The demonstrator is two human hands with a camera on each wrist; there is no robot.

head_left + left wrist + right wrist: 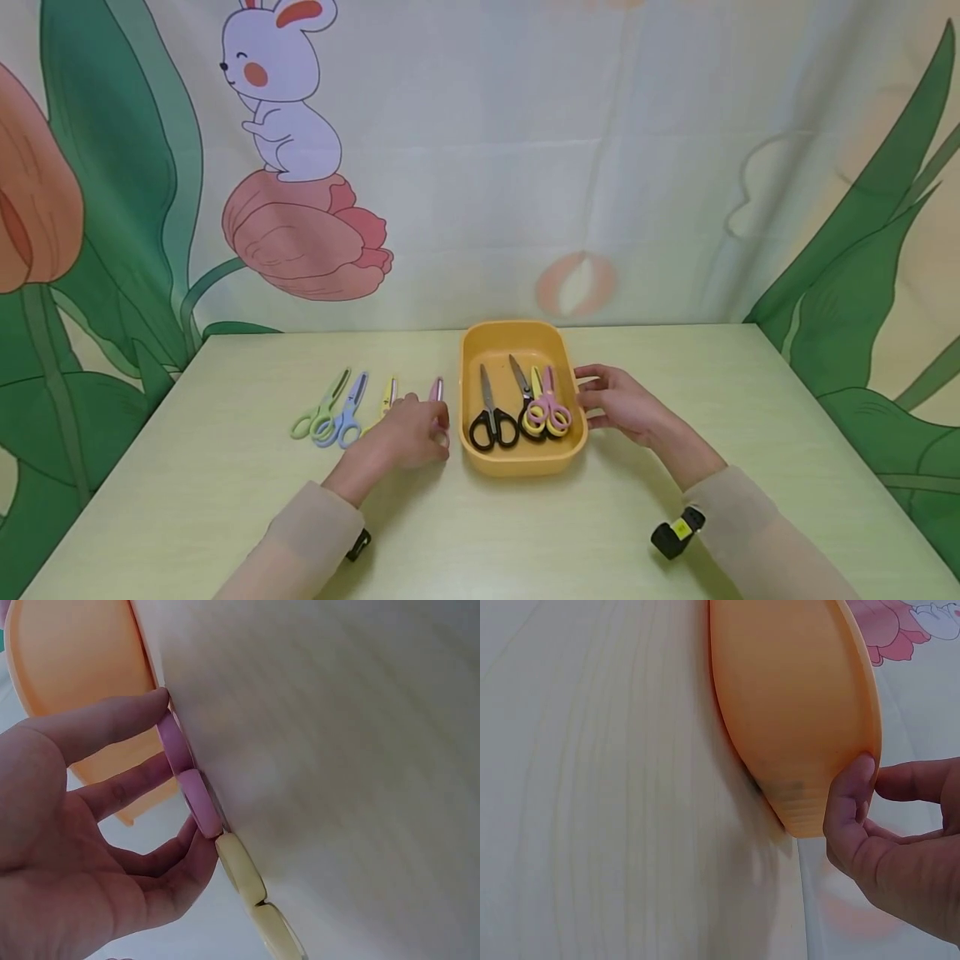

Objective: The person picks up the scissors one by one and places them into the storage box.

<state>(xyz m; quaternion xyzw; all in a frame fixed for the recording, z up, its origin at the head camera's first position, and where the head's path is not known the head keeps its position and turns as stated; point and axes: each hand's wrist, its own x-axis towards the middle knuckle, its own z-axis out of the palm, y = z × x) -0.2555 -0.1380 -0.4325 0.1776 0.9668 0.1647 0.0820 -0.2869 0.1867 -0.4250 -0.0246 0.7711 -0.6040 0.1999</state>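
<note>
Lower centre of frame: purple scissors (437,398) on the table (225,467), handles pinched by left hand (408,433), just left of orange tray (517,462). Right hand (618,404) gripping tray's right rim. Seemingly midway: four scissors (525,404) in tray, three (341,404) left outside. No legible writing.

A pale green table (225,467) stands before a cloth backdrop (525,167) (rabbit, tulips, big leaves)
</note>
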